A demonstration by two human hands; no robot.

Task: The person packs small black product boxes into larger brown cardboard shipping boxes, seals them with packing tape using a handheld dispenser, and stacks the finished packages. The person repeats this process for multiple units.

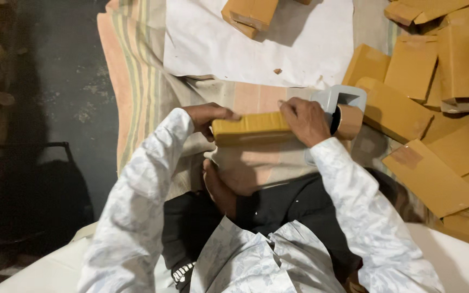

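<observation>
Brown tape is going along a small yellow-brown carton [251, 128] held near the person's lap, by the look of it the sealing step. The left hand [208, 116] grips the carton's left end with fingers curled over its top edge; the right hand [306, 122] lies flat on the right end, fingers together and pressing down, just beside a grey tape dispenser [340, 108] with its brown roll touching that end. As a judgement, finishing the strip calls for steady pressure on the box while the dispenser is drawn clear and the tape cut. Underneath lies a striped cloth [137, 81] with a sheet of white paper [299, 49] farther off; a heap of similar cartons [435, 92] fills the right side, and dark floor [55, 81] shows to the left.
</observation>
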